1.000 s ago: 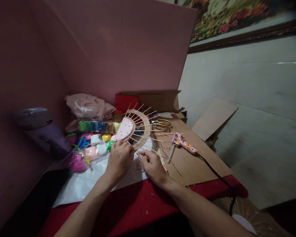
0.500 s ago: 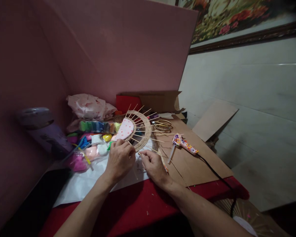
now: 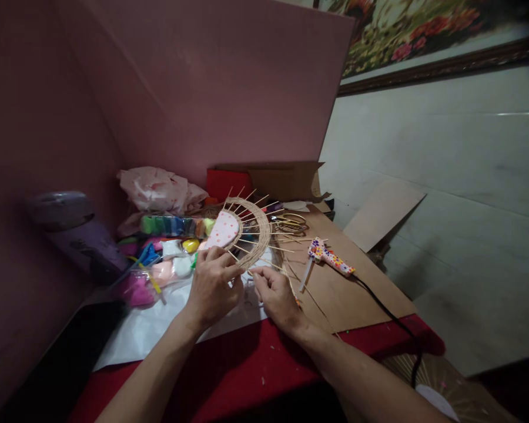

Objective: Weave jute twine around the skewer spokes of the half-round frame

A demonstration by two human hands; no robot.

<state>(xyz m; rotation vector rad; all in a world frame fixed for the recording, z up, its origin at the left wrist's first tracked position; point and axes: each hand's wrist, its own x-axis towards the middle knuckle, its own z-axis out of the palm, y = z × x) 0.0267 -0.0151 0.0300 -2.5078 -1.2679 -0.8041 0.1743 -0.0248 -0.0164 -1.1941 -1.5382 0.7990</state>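
A fan-shaped frame of thin sticks, woven with tan twine point(image 3: 261, 226), is held up above the table. Its middle is a pale half-round piece with pink dots point(image 3: 223, 230). My left hand point(image 3: 215, 283) grips the frame's lower edge, fingers curled round it. Close beside it on the right, my right hand point(image 3: 275, 294) is closed in a pinch at the lower end of the weave, where a bit of twine or stick shows at the fingertips. The fingers partly hide the frame's bottom.
A flower-patterned glue gun point(image 3: 330, 258) with a black cord lies on brown cardboard point(image 3: 357, 294). Scissors point(image 3: 293, 220) lie behind. Packets of coloured clay point(image 3: 171, 226) and a purple bottle point(image 3: 79, 235) stand left, white sheet point(image 3: 132, 335) in front.
The fingers of my left hand have shifted slightly on the frame, and the frame has tilted a little. My right hand stays in nearly the same place.
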